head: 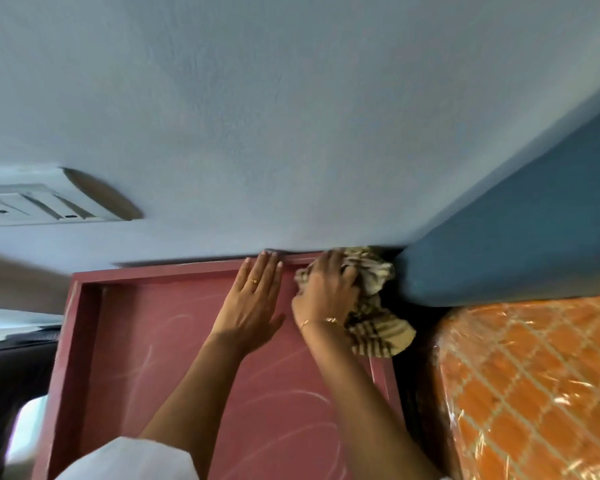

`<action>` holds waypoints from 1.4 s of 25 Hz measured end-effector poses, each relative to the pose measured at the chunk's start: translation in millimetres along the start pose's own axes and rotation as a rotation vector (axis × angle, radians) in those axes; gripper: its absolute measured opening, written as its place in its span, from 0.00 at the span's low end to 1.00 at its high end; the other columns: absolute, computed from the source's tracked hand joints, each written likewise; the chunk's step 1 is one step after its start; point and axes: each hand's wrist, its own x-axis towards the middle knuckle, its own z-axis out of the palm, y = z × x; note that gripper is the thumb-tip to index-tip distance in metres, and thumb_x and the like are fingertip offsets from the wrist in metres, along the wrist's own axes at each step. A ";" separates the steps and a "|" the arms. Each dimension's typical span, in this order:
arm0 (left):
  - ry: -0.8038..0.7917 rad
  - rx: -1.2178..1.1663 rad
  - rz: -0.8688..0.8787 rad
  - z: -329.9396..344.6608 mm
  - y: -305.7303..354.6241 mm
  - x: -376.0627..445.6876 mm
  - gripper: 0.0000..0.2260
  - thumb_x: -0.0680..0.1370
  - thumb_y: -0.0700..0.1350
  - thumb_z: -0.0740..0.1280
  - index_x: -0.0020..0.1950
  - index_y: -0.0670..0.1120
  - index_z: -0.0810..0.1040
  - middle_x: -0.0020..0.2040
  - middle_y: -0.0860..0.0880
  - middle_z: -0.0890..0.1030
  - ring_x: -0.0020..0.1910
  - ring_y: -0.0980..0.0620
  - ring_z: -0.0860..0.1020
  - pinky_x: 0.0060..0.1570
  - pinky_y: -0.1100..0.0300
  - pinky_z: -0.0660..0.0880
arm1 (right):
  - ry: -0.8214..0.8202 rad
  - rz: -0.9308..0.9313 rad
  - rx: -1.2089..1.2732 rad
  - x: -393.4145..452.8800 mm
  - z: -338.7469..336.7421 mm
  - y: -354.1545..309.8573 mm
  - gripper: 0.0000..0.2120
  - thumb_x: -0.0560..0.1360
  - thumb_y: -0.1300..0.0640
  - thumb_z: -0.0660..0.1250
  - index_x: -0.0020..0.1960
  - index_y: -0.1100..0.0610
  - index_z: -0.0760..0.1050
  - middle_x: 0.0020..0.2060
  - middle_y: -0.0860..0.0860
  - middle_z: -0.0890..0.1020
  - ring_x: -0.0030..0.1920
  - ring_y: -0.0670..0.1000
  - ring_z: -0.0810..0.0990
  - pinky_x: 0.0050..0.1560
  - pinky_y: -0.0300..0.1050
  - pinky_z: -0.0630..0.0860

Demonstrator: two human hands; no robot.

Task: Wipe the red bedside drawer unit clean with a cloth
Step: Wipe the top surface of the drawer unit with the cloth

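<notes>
Where wall [291,116] meets unit [174,341], seemingly streaked.

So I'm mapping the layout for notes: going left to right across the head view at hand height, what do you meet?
Red drawer unit's left rim → left hand, flat on the top → right hand gripping the striped cloth → orange plastic-wrapped mattress.

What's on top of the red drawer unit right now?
On the red drawer unit: the left hand resting flat, the right hand gripping a striped cloth at its back right corner, and pale scribble marks. The surface beneath them is hidden.
</notes>
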 end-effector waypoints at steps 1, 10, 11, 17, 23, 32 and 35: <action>0.000 -0.012 0.000 0.7 1.3 0.3 0.33 0.71 0.56 0.64 0.67 0.33 0.68 0.67 0.34 0.71 0.69 0.38 0.66 0.69 0.43 0.56 | -0.004 -0.093 -0.004 -9.0 1.9 -1.6 0.33 0.68 0.53 0.71 0.69 0.60 0.64 0.70 0.56 0.66 0.60 0.60 0.69 0.49 0.50 0.73; -0.023 -0.061 -0.015 1.6 -9.5 -4.3 0.42 0.65 0.58 0.67 0.70 0.34 0.63 0.68 0.37 0.70 0.68 0.39 0.69 0.66 0.39 0.65 | -0.128 0.102 0.224 -6.1 1.0 -14.9 0.37 0.70 0.58 0.65 0.74 0.57 0.51 0.74 0.52 0.56 0.61 0.60 0.65 0.56 0.49 0.69; -0.021 -0.057 -0.049 2.8 -20.3 -11.2 0.39 0.67 0.57 0.62 0.70 0.34 0.61 0.68 0.37 0.71 0.67 0.38 0.70 0.65 0.39 0.66 | -0.154 0.045 0.262 -15.7 5.3 -36.6 0.37 0.70 0.58 0.65 0.74 0.57 0.50 0.74 0.52 0.56 0.61 0.60 0.64 0.56 0.50 0.69; 0.006 -0.018 -0.062 10.1 -78.1 -49.9 0.46 0.57 0.51 0.78 0.68 0.34 0.64 0.67 0.35 0.71 0.66 0.37 0.70 0.65 0.39 0.63 | -0.155 -0.098 0.100 -21.0 9.8 -4.9 0.38 0.69 0.58 0.66 0.74 0.49 0.52 0.73 0.43 0.59 0.57 0.58 0.67 0.53 0.46 0.69; -0.003 -0.001 -0.028 7.2 -92.1 -51.3 0.44 0.55 0.52 0.79 0.66 0.33 0.71 0.66 0.35 0.72 0.66 0.37 0.70 0.63 0.41 0.58 | -0.194 0.075 0.261 -32.0 17.6 -64.4 0.38 0.68 0.58 0.68 0.73 0.50 0.55 0.74 0.49 0.57 0.59 0.60 0.67 0.56 0.46 0.70; -0.036 -0.004 0.002 6.4 -103.8 -67.2 0.51 0.55 0.60 0.75 0.70 0.36 0.61 0.71 0.39 0.65 0.70 0.42 0.64 0.68 0.39 0.61 | -0.169 0.196 0.191 -23.6 11.4 -28.9 0.40 0.67 0.61 0.68 0.74 0.48 0.53 0.71 0.49 0.64 0.57 0.59 0.69 0.53 0.45 0.72; -0.016 0.004 0.003 7.2 -106.0 -66.1 0.50 0.55 0.57 0.76 0.70 0.35 0.64 0.69 0.38 0.69 0.69 0.39 0.67 0.68 0.40 0.61 | -0.183 0.068 0.234 -40.3 20.0 -83.4 0.39 0.67 0.59 0.68 0.74 0.50 0.54 0.73 0.47 0.60 0.60 0.60 0.67 0.55 0.47 0.71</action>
